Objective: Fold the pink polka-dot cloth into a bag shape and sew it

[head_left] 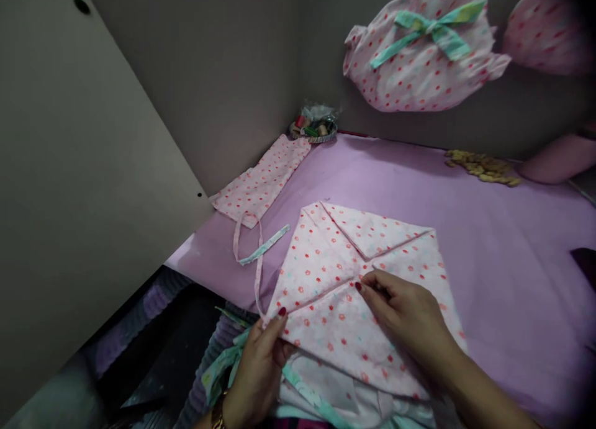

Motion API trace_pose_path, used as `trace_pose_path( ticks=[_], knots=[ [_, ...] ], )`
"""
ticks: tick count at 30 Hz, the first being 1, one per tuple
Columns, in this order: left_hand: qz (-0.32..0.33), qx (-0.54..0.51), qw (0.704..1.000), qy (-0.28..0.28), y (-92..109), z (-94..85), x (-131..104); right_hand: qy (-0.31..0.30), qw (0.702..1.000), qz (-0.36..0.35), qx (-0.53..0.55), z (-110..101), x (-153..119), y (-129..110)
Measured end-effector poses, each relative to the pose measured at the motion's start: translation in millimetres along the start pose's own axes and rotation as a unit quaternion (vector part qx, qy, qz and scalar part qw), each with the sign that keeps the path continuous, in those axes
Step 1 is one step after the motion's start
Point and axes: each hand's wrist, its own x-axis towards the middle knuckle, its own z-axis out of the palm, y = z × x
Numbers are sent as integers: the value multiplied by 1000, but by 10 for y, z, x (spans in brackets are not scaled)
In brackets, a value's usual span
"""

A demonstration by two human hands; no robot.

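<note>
A pink floral-print cloth, folded into an envelope shape with its flaps meeting near the middle, lies partly on the table's near edge. My left hand grips its left corner, thumb on top and fingers underneath. Near where the flaps meet, my right hand is closed in a pinch against the cloth. Whatever sits between those fingertips is too small to make out. Below the folded cloth hangs more pale fabric with mint-green trim. A thin pink strap runs up from beside my left hand.
A lilac cover spreads over the table. Another dotted cloth piece lies back left, near a basket of thread spools. A mint strip rests nearby. Tan pieces lie far right. A dotted garment with a green bow hangs above.
</note>
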Motion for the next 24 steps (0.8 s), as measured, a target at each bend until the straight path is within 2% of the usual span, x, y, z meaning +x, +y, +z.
trace_pose_path(
  ticks=[4,11,14,18,21,24],
  knots=[
    [14,-9,999,47,-19,-42,5,8,1000,-7,-8,9,-13,9],
    [4,-16,1000,24,62,-2,-25,19,999,-24,-14,17,-2,17],
    [26,54,998,14,118,-7,-74,24,999,-24,-14,15,-2,17],
    [133,156,978,40,119,-95,-126,24,999,-22,-12,-1,-2,2],
    [178,210,961,-6,119,-171,-119,29,999,-29,-15,-6,-3,-7],
    [182,331,924,-62,166,-218,-69,34,999,-35,-14,2,-4,-3]
  ],
)
